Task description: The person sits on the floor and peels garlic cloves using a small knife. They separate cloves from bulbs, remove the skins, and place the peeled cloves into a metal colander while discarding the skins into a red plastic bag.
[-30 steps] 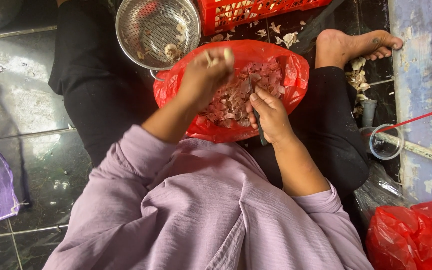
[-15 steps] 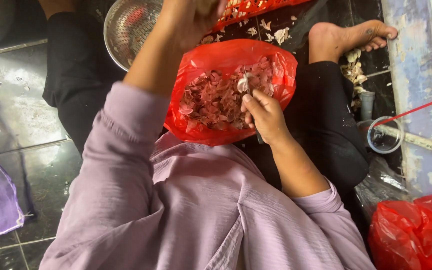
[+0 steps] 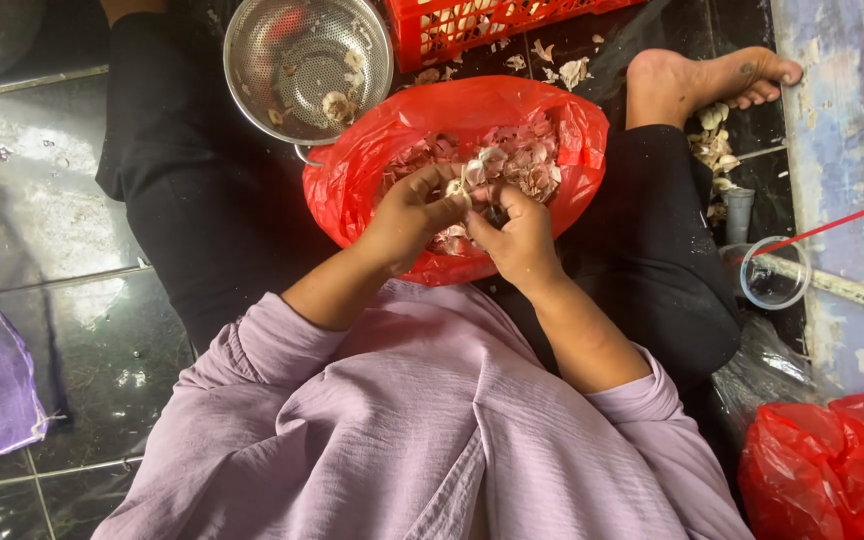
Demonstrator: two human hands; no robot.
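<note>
pale garlic (image 3: 474, 172) pinched between both hands, left hand (image 3: 414, 212) and right hand (image 3: 517, 235).

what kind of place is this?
Probably a home or back-kitchen floor used for food prep: dark wet floor tiles, a metal colander, and a red bag of peelings in the seated person's lap.

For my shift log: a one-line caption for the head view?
Both hands, left hand and right hand, peel a garlic piece over a red bag.
</note>
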